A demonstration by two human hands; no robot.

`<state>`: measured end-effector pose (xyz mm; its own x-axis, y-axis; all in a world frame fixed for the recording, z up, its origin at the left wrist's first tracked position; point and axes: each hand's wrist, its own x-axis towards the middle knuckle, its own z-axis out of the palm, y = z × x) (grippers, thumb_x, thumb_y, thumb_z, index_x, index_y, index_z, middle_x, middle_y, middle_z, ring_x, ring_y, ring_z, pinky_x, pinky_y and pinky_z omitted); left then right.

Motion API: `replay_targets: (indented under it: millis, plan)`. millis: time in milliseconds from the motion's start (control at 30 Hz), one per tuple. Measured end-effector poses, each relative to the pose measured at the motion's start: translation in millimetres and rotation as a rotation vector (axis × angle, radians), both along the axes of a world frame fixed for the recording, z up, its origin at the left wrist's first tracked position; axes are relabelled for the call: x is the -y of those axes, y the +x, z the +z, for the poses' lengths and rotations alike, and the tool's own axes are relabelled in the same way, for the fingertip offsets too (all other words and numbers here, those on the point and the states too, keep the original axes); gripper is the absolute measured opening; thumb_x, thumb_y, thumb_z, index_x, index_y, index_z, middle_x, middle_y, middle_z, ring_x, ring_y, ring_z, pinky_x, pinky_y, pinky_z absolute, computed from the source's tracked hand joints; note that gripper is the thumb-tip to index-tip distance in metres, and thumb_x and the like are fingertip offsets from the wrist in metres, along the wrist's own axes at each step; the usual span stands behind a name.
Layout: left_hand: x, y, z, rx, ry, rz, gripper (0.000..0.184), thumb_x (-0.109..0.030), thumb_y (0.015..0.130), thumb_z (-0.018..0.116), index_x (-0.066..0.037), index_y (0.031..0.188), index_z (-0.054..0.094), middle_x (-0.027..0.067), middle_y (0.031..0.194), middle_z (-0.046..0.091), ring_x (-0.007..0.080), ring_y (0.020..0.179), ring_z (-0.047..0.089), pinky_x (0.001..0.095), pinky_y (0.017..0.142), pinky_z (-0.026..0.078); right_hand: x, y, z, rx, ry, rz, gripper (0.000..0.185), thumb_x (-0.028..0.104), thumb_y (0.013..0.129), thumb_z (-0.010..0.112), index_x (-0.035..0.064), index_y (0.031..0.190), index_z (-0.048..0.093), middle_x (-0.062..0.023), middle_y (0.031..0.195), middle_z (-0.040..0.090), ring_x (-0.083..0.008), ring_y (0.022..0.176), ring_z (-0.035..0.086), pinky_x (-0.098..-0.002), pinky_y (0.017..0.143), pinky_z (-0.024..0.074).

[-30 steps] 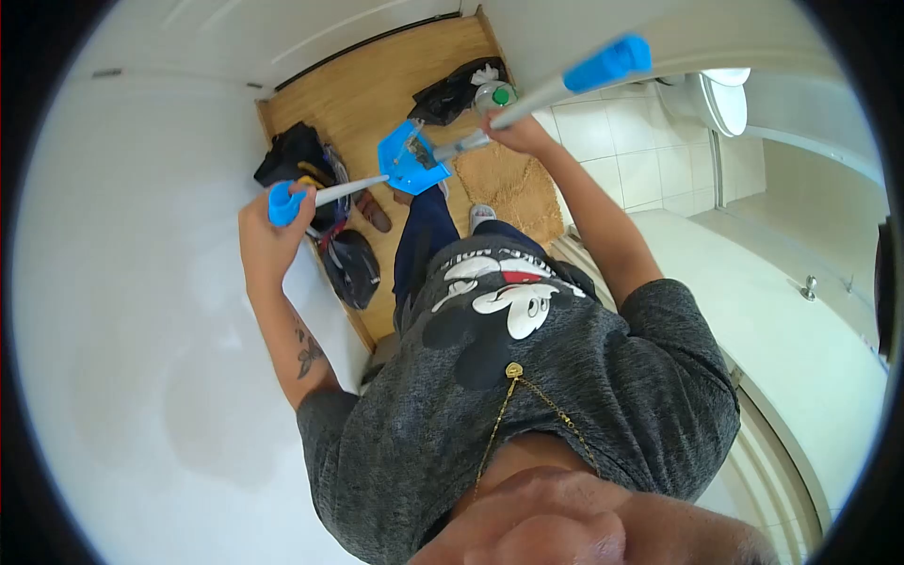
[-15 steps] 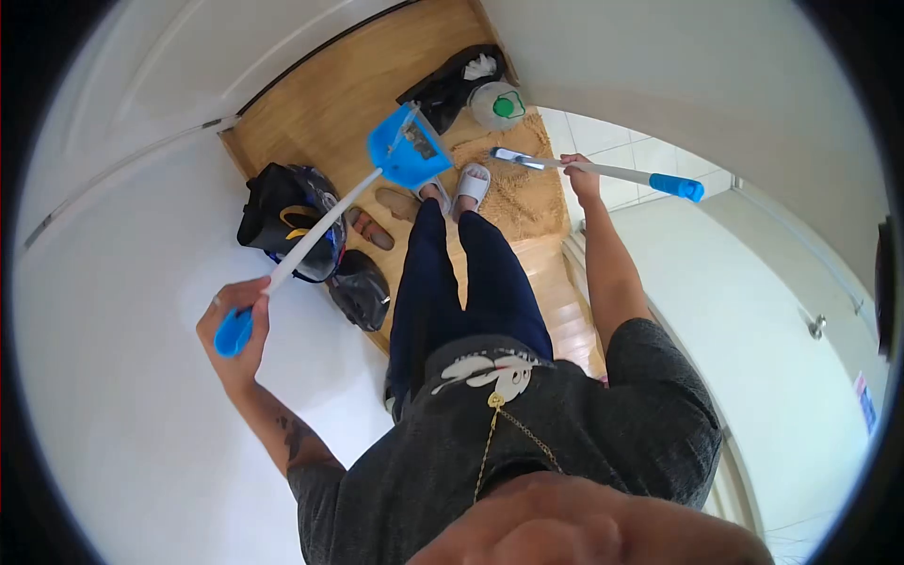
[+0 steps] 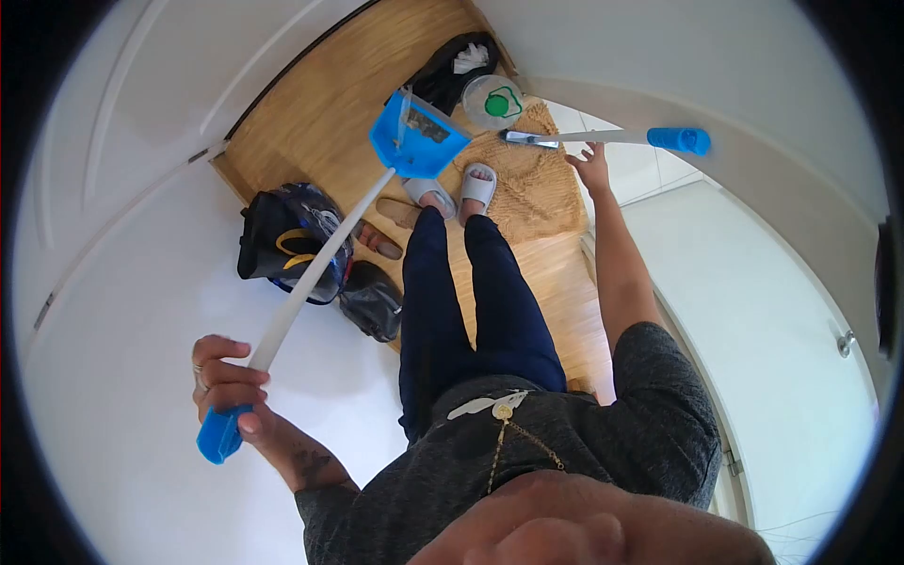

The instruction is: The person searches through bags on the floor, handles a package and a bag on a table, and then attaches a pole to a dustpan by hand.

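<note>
My left hand (image 3: 226, 377) is wrapped round the upper end of a long-handled dustpan (image 3: 438, 155), near its blue grip. The dustpan's white stick slants up to a blue pan that hangs above the floor by my feet, with greyish debris in it. On the other side, my right hand (image 3: 591, 169) is just below a broom (image 3: 612, 137), fingers spread and not wrapped round its stick. The broom's blue grip is against or close to the wall, and its head is over the tan mat (image 3: 537, 202).
A clear bottle with a green cap and handle (image 3: 494, 102) stands beside a black bag (image 3: 452, 71). Left are a black tote bag (image 3: 264, 240), a dark bag (image 3: 372, 301) and brown sandals (image 3: 379, 240). A white door (image 3: 744, 273) is at right.
My right hand has let go of the broom and opened below it, while the broom's grip shifted up towards the wall. My left hand moved lower in view with the dustpan.
</note>
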<state>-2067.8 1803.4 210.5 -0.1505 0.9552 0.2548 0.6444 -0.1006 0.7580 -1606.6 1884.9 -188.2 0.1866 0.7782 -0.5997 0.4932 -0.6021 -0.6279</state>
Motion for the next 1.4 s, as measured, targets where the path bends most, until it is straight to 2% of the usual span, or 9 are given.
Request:
replay_targets:
  millis: [133, 433, 533, 600, 733, 800, 967, 1133, 1400]
  plan:
    - [-19, 11, -15, 0.429, -0.036, -0.073, 0.049, -0.052, 0.080, 0.057, -0.013, 0.054, 0.045, -0.0002, 0.046, 0.048, 0.0162, 0.044, 0.054, 0.0423, 0.069, 0.050, 4, -15, 2, -0.005, 0.008, -0.091, 0.099, 0.009, 0.063, 0.075, 0.0023, 0.138, 0.010, -0.0198, 0.137, 0.030, -0.0315, 0.120, 0.040, -0.0386, 0.093, 0.0416]
    - [-37, 29, -37, 0.715, -0.281, -0.154, 0.037, -0.041, 0.073, 0.071, -0.016, 0.065, 0.045, -0.0039, 0.054, 0.044, 0.0083, 0.048, 0.041, 0.0328, 0.066, 0.038, 67, -109, 0, -0.247, 0.023, 0.216, 0.049, 0.003, 0.073, 0.061, 0.0046, 0.120, 0.050, -0.0087, 0.111, 0.057, -0.0182, 0.090, 0.057, -0.0309, 0.079, 0.0451]
    - [-38, 43, -40, 0.784, -0.426, -0.342, 0.032, -0.009, 0.062, 0.078, -0.012, 0.077, 0.049, 0.0009, 0.067, 0.052, 0.0152, 0.063, 0.054, 0.0458, 0.087, 0.041, 72, -222, 83, -0.465, -0.201, 0.313, 0.079, 0.019, 0.063, 0.076, 0.0107, 0.131, 0.037, -0.0141, 0.125, 0.043, -0.0285, 0.113, 0.046, -0.0384, 0.091, 0.0425]
    - [-45, 53, -39, 0.818, -0.508, -0.482, 0.034, -0.006, 0.062, 0.077, -0.010, 0.080, 0.049, 0.0012, 0.073, 0.053, 0.0172, 0.071, 0.055, 0.0462, 0.095, 0.036, 74, -273, 107, -0.439, 0.317, 0.465, 0.075, 0.022, 0.062, 0.076, 0.0119, 0.127, 0.042, -0.0161, 0.124, 0.045, -0.0290, 0.113, 0.047, -0.0387, 0.091, 0.0425]
    - [-72, 53, -44, 0.787, -0.594, -0.660, 0.049, -0.016, 0.065, 0.077, -0.006, 0.107, 0.053, 0.0128, 0.103, 0.054, 0.0293, 0.105, 0.051, 0.0468, 0.102, 0.028, 106, -283, 61, -0.679, -0.214, -0.154, 0.036, 0.009, 0.069, 0.070, 0.0072, 0.102, 0.059, -0.0159, 0.104, 0.059, -0.0317, 0.096, 0.058, -0.0368, 0.083, 0.0468]
    - [-97, 36, -64, 0.755, -0.689, -0.856, 0.068, -0.026, 0.069, 0.074, -0.005, 0.126, 0.043, 0.0187, 0.128, 0.042, 0.0328, 0.124, 0.035, 0.0437, 0.105, 0.023, 93, -263, 85, -0.347, 0.381, 0.089, 0.019, 0.003, 0.073, 0.065, 0.0038, 0.092, 0.060, -0.0145, 0.096, 0.062, -0.0307, 0.087, 0.061, -0.0347, 0.078, 0.0483]
    - [-109, -52, -358, 0.385, -0.833, -0.320, 0.049, -0.038, 0.090, 0.045, -0.004, 0.125, 0.046, 0.0140, 0.120, 0.051, 0.0254, 0.106, 0.050, 0.0357, 0.092, 0.038, 32, -212, 109, -0.322, 0.057, 0.200, 0.007, 0.001, 0.077, 0.058, -0.0006, 0.084, 0.059, -0.0129, 0.100, 0.063, -0.0232, 0.085, 0.061, -0.0312, 0.075, 0.0476]
    - [-98, -85, -626, -0.032, -1.009, -0.147, 0.046, -0.036, 0.085, 0.050, -0.005, 0.119, 0.051, 0.0212, 0.112, 0.055, 0.0342, 0.102, 0.054, 0.0409, 0.088, 0.042, -23, -187, 102, -0.246, -0.076, 0.390, 0.008, 0.007, 0.077, 0.058, -0.0013, 0.079, 0.058, -0.0112, 0.101, 0.064, -0.0205, 0.082, 0.060, -0.0302, 0.073, 0.0474]
    - [-73, -27, -760, -0.167, -1.123, -0.015, 0.043, -0.035, 0.082, 0.052, -0.006, 0.114, 0.056, 0.0226, 0.113, 0.055, 0.0361, 0.102, 0.054, 0.0428, 0.088, 0.042, -77, -191, 66, -0.316, 0.042, 0.447, 0.007, 0.006, 0.070, 0.057, 0.0001, 0.072, 0.058, -0.0166, 0.089, 0.065, -0.0222, 0.073, 0.062, -0.0304, 0.065, 0.0475]
